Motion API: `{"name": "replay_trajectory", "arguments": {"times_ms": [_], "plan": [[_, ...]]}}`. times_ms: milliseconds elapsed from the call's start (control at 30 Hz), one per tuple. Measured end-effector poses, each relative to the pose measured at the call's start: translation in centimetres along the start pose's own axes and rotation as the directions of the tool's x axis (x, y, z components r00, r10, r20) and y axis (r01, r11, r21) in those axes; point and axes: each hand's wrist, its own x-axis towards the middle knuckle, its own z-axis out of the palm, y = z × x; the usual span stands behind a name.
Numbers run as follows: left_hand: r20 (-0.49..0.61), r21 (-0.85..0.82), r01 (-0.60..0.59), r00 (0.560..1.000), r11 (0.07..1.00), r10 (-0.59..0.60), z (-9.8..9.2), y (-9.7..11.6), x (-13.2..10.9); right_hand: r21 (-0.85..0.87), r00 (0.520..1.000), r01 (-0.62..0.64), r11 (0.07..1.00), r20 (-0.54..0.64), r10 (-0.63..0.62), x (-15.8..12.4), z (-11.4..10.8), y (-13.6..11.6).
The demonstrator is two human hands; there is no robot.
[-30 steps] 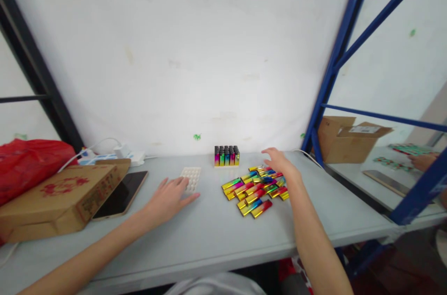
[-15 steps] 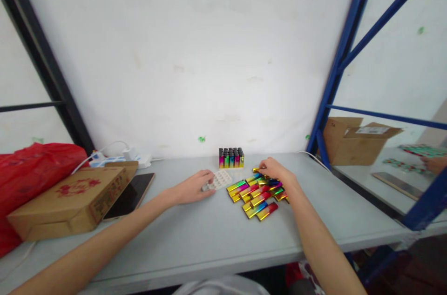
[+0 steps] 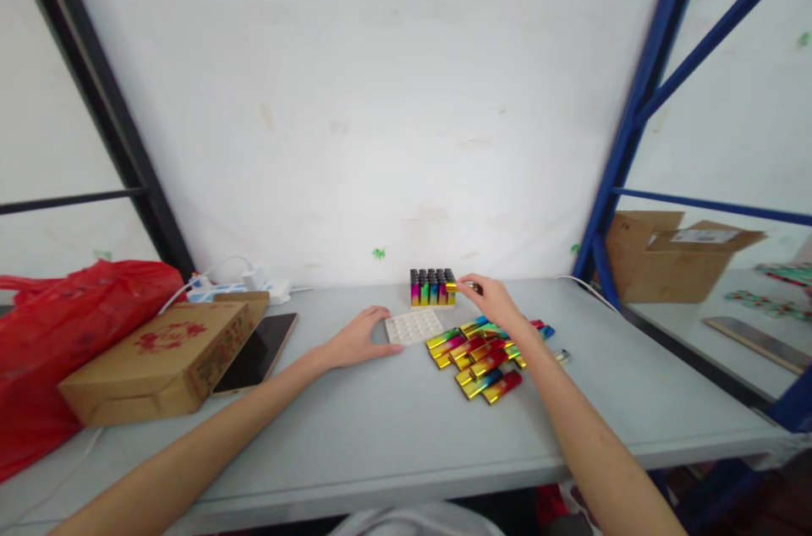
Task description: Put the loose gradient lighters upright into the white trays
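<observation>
My right hand (image 3: 490, 298) pinches a gold lighter (image 3: 452, 287), raised above the far side of a loose pile of shiny lighters (image 3: 485, 354). The pile's lighters are gold shading into red, blue, green and purple, lying flat and overlapping. My left hand (image 3: 363, 337) rests on the table with thumb and fingers apart, at the left edge of a white tray (image 3: 415, 326) with rows of small hollows. Behind the tray stands a block of upright lighters (image 3: 432, 289) with black tops, set close in rows on a pale base.
On the left lie a red plastic bag (image 3: 95, 341), a brown cardboard box (image 3: 158, 363), a dark phone or tablet (image 3: 257, 354) and a white power strip (image 3: 279, 291). A blue metal frame (image 3: 625, 147) rises at the right, with an open carton (image 3: 666, 265) behind it.
My right hand has lifted a lighter from the pile and brought it up beside the upright block. My left hand has opened beside the white tray. The whole view has shifted slightly.
</observation>
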Motion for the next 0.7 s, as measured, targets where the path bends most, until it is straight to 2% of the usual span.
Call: {"name": "replay_trajectory", "arguments": {"times_ms": [67, 167, 300, 367, 433, 533, 700], "plan": [[-0.009, -0.032, -0.006, 1.0, 0.999, 0.006, -0.2, -0.3, -0.1, 0.098, 0.997, -0.051, 0.994, -0.057, 0.057, 0.1, 0.9, -0.6], [0.011, -0.039, 0.005, 1.0, 0.999, -0.005, -1.3, -0.8, -0.6, 0.305, 0.986, -0.124, 0.944, -0.066, 0.151, 0.2, 2.3, -1.3], [0.118, 0.03, 0.039, 0.992, 0.999, -0.042, -3.8, -1.9, -1.9, 0.64, 0.969, -0.218, 0.737, 0.051, 0.242, -0.1, 3.5, -2.9], [0.157, 0.068, 0.028, 0.987, 0.997, -0.039, -4.8, -2.4, -2.5, 0.728, 0.968, -0.239, 0.642, 0.124, 0.219, -0.3, 3.7, -3.9], [0.189, 0.078, 0.006, 0.982, 0.997, -0.021, -5.2, -2.6, -2.8, 0.751, 0.966, -0.255, 0.609, 0.169, 0.196, -0.5, 3.8, -4.8], [0.215, 0.055, -0.02, 0.977, 0.998, 0.007, -4.6, -2.2, -2.8, 0.673, 0.959, -0.283, 0.684, 0.172, 0.227, -0.7, 4.0, -5.4], [0.139, -0.008, -0.045, 0.989, 0.999, 0.045, -2.0, -0.2, -2.5, 0.378, 0.978, -0.179, 0.908, -0.031, 0.205, -1.0, 4.9, -5.4]]}}
